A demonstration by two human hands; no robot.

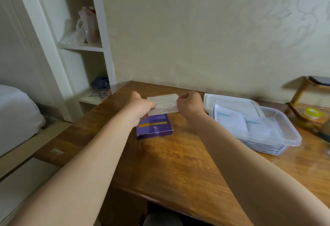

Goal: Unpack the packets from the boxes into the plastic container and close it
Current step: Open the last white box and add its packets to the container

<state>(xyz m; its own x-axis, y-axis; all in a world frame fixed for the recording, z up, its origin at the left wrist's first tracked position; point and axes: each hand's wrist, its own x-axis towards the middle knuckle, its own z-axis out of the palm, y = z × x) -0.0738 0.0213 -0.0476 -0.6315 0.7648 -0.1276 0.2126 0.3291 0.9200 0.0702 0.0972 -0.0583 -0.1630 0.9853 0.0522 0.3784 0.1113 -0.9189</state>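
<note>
White rectangular cardboard box, smooth-faced: left hand and right hand curl round opposite ends; purple cardboard box below.

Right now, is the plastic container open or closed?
Open. The plastic container has no cover on top; its lid sits at its far side, and white packets lie uncovered inside.

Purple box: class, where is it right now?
The purple box lies flat on the wooden table, left of centre in the head view, just nearer the camera than the held white box and left of the plastic container.
</note>
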